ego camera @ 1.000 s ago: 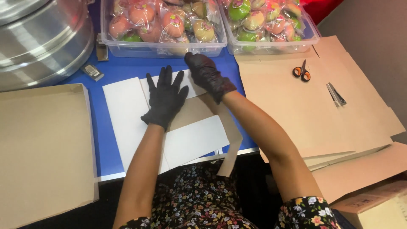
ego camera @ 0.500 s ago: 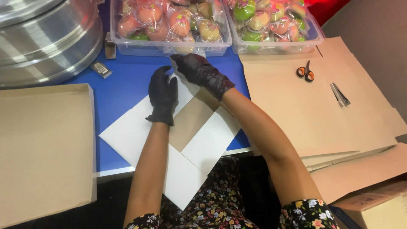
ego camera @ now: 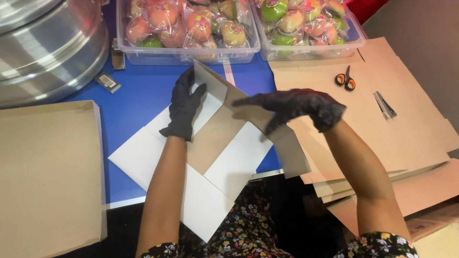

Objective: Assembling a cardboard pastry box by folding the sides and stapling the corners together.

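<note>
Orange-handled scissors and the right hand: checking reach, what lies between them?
Only bare brown cardboard sheet between orange-handled scissors and gloved right hand, head view.

Matt cardboard box blank (ego camera: 224,138), shiny metal pots (ego camera: 48,52), clear glossy plastic tubs (ego camera: 191,53).

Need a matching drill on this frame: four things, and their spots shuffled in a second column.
1. scissors
2. left hand
3. right hand
4. metal pot

a. top left corner
b. flat on the white box blank
c. on the brown cardboard sheets
d. raised over a brown flap

Pairs: 1-c, 2-b, 3-d, 4-a
</note>
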